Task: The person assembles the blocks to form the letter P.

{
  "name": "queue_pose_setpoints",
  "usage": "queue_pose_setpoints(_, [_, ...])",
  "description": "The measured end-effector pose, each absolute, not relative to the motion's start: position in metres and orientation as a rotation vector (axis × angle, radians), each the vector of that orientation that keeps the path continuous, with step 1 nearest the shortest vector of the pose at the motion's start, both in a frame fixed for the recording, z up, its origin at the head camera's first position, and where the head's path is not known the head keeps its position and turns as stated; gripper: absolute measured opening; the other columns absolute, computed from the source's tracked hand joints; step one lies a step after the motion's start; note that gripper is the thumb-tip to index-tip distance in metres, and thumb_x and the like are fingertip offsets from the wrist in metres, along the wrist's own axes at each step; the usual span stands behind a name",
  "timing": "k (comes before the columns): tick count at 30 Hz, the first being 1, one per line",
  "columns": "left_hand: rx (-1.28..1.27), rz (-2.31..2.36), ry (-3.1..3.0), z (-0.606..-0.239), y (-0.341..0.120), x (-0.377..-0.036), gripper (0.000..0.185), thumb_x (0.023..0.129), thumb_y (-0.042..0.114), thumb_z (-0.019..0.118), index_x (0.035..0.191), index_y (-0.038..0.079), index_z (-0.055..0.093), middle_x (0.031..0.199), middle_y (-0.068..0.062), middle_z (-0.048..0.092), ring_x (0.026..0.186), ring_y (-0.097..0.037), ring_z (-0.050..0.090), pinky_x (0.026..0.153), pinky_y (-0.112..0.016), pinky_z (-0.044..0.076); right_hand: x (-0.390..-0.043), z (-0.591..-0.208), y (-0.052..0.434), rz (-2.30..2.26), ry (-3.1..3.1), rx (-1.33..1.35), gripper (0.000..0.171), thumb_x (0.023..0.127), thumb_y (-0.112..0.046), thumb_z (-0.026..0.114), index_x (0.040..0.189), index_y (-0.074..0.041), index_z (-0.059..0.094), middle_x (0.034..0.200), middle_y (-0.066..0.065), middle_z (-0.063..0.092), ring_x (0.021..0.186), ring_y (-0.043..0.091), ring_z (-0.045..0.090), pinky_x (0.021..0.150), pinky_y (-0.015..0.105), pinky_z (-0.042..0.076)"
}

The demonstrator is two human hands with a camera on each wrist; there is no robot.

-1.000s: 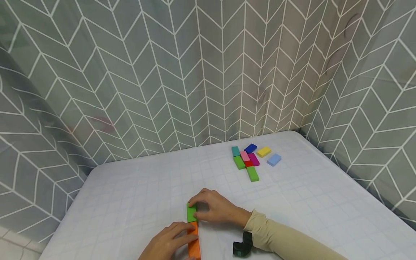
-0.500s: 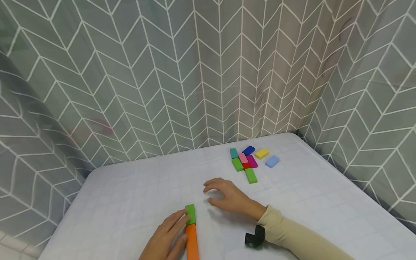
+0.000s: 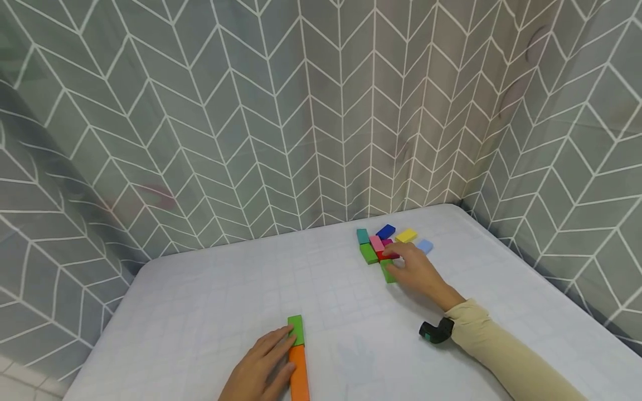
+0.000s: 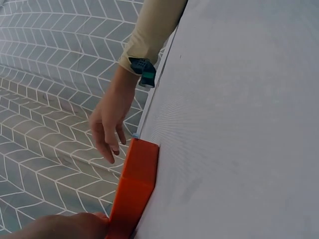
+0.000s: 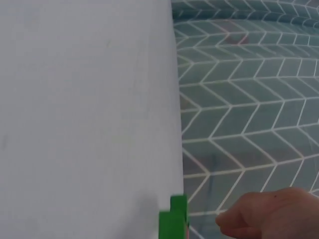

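Observation:
In the head view, my left hand (image 3: 263,365) lies along the left side of a row made of a green block (image 3: 296,329) and orange blocks (image 3: 299,374), its fingertips on the green one. The left wrist view shows the thumb (image 4: 94,224) against the orange side. My right hand (image 3: 416,273) reaches over the loose blocks at the back, thumb by the near green block (image 3: 388,272) and fingers over a red block (image 3: 383,255) and a magenta block, which they partly cover. In the right wrist view a gap shows between that hand and the green blocks (image 5: 172,226).
Around the right hand lie teal (image 3: 363,236), pink (image 3: 376,243), dark blue (image 3: 386,231), yellow (image 3: 406,235) and light blue (image 3: 425,246) blocks, plus another green block (image 3: 368,254). A patterned curtain (image 3: 321,111) borders the white table (image 3: 200,312).
My right hand let go of the green block at the row's end and moved right and away to the loose blocks. My left hand slid forward from the orange blocks onto that green block.

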State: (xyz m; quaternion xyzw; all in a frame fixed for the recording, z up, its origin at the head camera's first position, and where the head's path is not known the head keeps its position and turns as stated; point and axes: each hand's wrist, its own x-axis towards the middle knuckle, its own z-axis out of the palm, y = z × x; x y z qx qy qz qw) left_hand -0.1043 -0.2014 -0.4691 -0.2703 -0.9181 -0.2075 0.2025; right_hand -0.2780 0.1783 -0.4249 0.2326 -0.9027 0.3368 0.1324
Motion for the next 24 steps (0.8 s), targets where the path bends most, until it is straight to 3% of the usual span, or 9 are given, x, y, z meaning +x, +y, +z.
queue_pose_setpoints(10, [-0.714,-0.587,-2.588,-0.466,-0.199,-0.102,0.045,0.098,0.035,0.073,0.136,0.010,0.070,0.148,0.003,0.058,0.131,-0.016,0.056,0.096,-0.045,0.055,-0.273,-0.431,0.194,0.652,-2.797,0.881,0.038,0.092,-0.012,0.075,0.127,0.001,0.072,0.139,0.020,0.061,0.132,0.045,0.051,0.105,0.063,0.044])
queue_pose_setpoints(18, [-0.705,-0.588,-2.612,-0.465,-0.198,-0.101,0.045,0.099,0.035,0.072,0.138,0.011,0.069,0.148,0.004,0.058,0.131,-0.016,0.056,0.096,-0.045,0.055,-0.268,-0.433,0.203,0.528,-2.794,0.862,0.036,0.089,-0.018,0.080,0.122,-0.004,0.076,0.134,0.016,0.061,0.126,0.039,0.056,0.097,0.057,0.053])
queue_pose_setpoints(24, [-0.692,-0.621,-2.637,-0.464,-0.198,-0.100,0.046,0.101,0.040,0.068,0.139,0.014,0.069,0.150,0.004,0.056,0.131,-0.016,0.056,0.096,-0.047,0.055,-0.270,-0.435,0.214,0.613,-2.809,0.841,0.035,0.087,-0.016,0.081,0.120,-0.006,0.074,0.131,0.016,0.063,0.128,0.043,0.055,0.100,0.062,0.049])
